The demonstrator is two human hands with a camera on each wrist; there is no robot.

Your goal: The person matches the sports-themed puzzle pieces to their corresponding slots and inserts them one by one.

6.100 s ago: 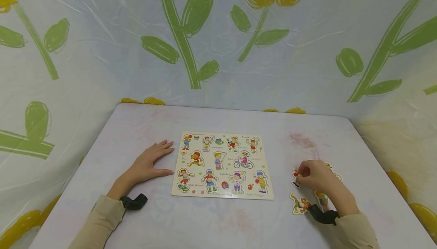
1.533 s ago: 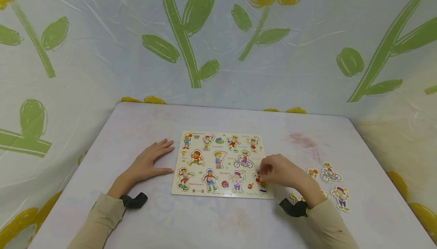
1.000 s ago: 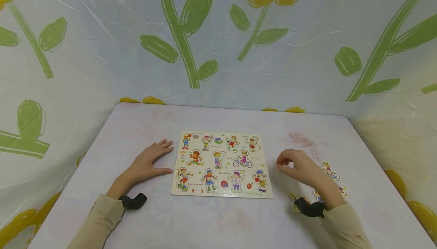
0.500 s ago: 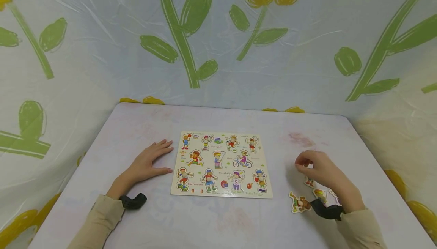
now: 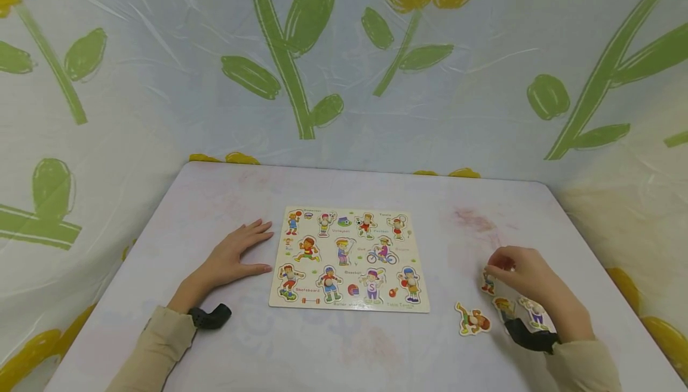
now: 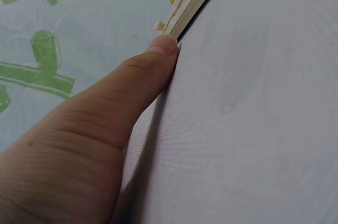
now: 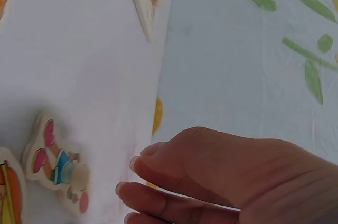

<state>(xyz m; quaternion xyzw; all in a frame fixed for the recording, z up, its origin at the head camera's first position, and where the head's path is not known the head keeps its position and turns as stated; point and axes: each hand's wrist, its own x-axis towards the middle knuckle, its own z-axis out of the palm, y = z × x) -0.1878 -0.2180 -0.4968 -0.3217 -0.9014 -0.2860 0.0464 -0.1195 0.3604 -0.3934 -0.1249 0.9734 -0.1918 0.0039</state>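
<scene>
A wooden knob puzzle board [image 5: 283, 259] with sports figures lies mid-table. My left hand [image 5: 231, 259] rests flat beside it, fingers spread; in the left wrist view the thumb [image 6: 140, 76] touches the board's edge [image 6: 193, 7]. Over the loose pieces at the right hovers my right hand [image 5: 529, 272], thumb and fingers bent and slightly apart. In the right wrist view nothing sits between the fingertips, and a basketball player piece [image 7: 63, 166] with a round knob lies just beside them. That basketball player piece [image 5: 488, 285] is partly covered by the hand in the head view.
Loose near the right hand are a runner piece [image 5: 473, 320], a golfer piece [image 5: 502, 307] and a baseball player piece [image 5: 536, 315]. A black wrist camera [image 5: 532, 337] partly overlaps them. Flower-printed cloth [image 5: 344, 69] walls the table's far side.
My right hand picked up a table tennis player piece, pressed it into the board's lower right corner and let go. It then moved right, over the loose pieces. My left hand stayed put.
</scene>
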